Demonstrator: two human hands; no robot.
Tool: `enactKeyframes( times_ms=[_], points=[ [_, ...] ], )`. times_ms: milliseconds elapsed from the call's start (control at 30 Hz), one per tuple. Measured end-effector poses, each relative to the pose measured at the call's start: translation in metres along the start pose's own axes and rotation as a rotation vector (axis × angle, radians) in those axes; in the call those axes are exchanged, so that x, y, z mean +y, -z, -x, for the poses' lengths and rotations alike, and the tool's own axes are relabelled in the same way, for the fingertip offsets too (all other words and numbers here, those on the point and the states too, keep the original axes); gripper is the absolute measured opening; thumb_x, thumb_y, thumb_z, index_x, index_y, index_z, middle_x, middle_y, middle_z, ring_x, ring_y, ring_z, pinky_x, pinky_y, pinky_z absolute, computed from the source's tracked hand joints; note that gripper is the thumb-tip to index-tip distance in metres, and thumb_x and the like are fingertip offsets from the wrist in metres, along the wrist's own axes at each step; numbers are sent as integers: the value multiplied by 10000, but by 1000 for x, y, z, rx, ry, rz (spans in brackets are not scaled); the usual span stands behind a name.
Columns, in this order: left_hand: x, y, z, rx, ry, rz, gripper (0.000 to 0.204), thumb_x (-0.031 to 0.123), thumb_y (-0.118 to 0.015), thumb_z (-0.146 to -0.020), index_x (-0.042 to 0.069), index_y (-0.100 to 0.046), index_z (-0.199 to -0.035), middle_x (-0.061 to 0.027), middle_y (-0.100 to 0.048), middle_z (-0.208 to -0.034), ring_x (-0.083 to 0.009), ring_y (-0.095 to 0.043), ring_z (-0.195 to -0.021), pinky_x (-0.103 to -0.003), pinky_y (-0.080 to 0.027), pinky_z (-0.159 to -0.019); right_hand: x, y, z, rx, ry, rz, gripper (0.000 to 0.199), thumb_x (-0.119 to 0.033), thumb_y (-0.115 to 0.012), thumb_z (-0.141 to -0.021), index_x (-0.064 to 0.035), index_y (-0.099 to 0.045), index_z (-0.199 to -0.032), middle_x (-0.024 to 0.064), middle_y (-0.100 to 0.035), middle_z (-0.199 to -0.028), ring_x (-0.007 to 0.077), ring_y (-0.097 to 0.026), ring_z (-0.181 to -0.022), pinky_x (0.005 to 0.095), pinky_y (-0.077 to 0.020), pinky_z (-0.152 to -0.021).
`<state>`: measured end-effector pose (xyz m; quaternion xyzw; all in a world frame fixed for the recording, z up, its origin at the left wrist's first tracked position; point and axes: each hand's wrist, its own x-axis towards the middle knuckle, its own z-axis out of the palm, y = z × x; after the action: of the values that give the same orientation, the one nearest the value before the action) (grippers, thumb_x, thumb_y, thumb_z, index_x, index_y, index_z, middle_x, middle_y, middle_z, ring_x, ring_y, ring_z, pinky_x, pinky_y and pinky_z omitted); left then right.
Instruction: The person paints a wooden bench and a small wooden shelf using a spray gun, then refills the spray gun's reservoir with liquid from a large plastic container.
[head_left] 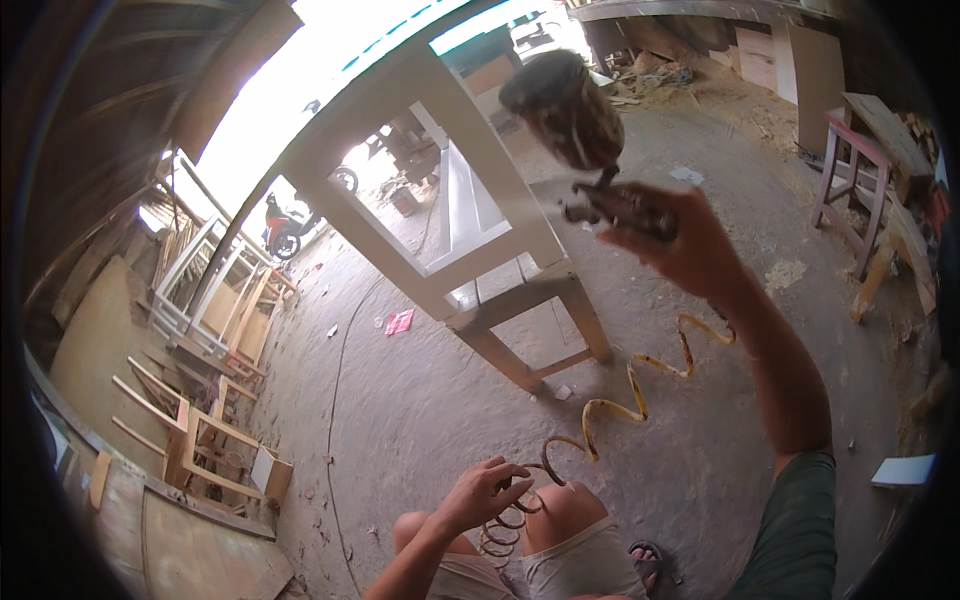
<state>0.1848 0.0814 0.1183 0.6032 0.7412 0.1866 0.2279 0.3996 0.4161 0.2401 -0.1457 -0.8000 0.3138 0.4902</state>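
Raised at the upper right, my right hand (682, 245) is wrapped round a spray gun (610, 205) with a dark, paint-stained cup (572, 110) on top. Its nozzle points left at a white-painted wooden frame (490, 150) with open panels, and a faint pale mist hangs between them. A worn wooden stool (497, 360) stands under the frame. From the gun side a yellowish coiled air hose (640, 390) runs down to my knees. There my left hand (485, 497) is closed on its brown coils, fingers curled over them.
Pale wooden chair frames (215, 435) and boards lie along the left wall. A dark cable (335, 430) crosses the floor, with a red packet (399, 322) near it. At right stands a reddish stool (850, 185). A motorbike (285, 225) is parked beyond the frame.
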Motion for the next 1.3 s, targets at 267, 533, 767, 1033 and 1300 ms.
enactKeyframes(
  times_ms=[267,533,767,1033,1300],
  points=[
    [4,3,9,35,35,121,280,235,-714,-927,71,-722,-1154,-87,-617,-839,-210,-601,-724,-351,-482,-662,-53,38,-68,223,284,140,267,-315,-723,-936,-122,-729,-1121,17,-698,-669,57,-619,-499,216,-526,-462],
    [-14,5,25,58,-8,106,311,251,-718,-930,93,-705,-1198,-76,-599,-831,-206,-595,-732,-356,-480,-683,-88,31,-42,291,30,-30,257,-183,-745,-917,-40,-720,-1130,34,-705,-814,96,-624,-656,267,-511,-611],
    [-14,8,31,9,84,97,309,250,-694,-934,71,-693,-1186,-146,-654,-978,-306,-655,-878,-400,-519,-792,-112,-32,-46,333,164,-89,230,-220,-782,-887,-58,-722,-1039,32,-697,-706,67,-615,-530,209,-419,-451],
    [-45,1,54,106,50,158,280,259,-703,-949,70,-715,-1156,-103,-654,-882,-206,-621,-764,-344,-503,-704,-145,-85,-53,131,308,-337,293,-212,-765,-893,-31,-705,-1115,81,-681,-661,100,-603,-503,268,-429,-478],
    [-59,-4,64,101,166,274,317,293,-685,-966,25,-711,-1133,-122,-704,-929,-172,-639,-803,-328,-515,-726,-153,-99,-47,103,218,-221,281,-197,-750,-899,-18,-683,-1104,79,-659,-647,103,-610,-530,281,-436,-500]
  ],
)
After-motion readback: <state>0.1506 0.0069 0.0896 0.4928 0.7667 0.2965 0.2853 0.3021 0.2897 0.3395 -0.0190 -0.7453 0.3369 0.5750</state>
